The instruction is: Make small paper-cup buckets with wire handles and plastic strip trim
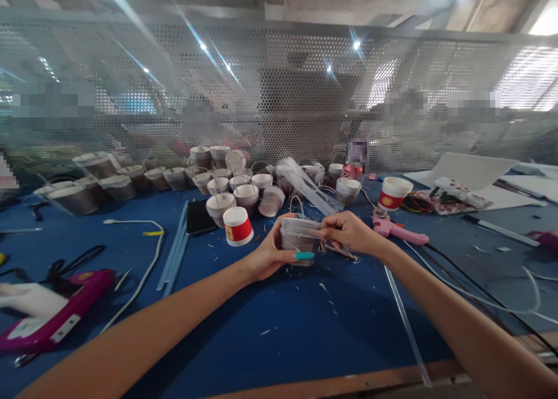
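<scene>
My left hand (272,248) is closed round a small cup wrapped in grey-brown twine (299,239), with a thin loop handle standing above its rim. Something teal (304,256) covers the tip of my left thumb, which presses on the cup's side. At the cup's right, my right hand (346,231) pinches a translucent white strip (311,227) that runs across the upper side of the cup. A bundle of clear plastic strands (309,186) fans out behind the hands. Short twine ends (344,252) lie just below my right fingers.
Several twine-wrapped cups (220,204) crowd the back. A red-and-white paper cup (238,227) lies left of my hands; another (394,193) stands right. Nearby are a pink glue gun (401,231), clear sticks (174,248), a black slab (201,217) and a magenta power strip (65,314).
</scene>
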Demonstrator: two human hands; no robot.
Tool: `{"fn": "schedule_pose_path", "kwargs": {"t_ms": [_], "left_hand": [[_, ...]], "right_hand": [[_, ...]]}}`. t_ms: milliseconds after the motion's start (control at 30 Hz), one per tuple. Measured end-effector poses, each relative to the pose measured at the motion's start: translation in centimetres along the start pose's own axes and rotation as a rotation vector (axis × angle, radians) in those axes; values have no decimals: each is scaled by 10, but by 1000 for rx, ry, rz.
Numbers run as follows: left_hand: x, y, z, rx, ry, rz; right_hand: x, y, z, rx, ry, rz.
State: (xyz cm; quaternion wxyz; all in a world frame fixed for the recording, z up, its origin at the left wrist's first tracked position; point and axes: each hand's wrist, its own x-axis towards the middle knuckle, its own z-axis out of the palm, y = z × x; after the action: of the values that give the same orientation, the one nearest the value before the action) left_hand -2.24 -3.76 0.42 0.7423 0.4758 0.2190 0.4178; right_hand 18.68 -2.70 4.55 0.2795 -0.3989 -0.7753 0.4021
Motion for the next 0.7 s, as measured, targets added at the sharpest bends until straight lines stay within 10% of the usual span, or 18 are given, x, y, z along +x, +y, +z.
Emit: {"fn": "schedule_pose_path", "kwargs": {"t_ms": [700], "left_hand": [[3,5,-7,-145,-99,-99]], "right_hand": [[4,5,11,104,121,24]]}}
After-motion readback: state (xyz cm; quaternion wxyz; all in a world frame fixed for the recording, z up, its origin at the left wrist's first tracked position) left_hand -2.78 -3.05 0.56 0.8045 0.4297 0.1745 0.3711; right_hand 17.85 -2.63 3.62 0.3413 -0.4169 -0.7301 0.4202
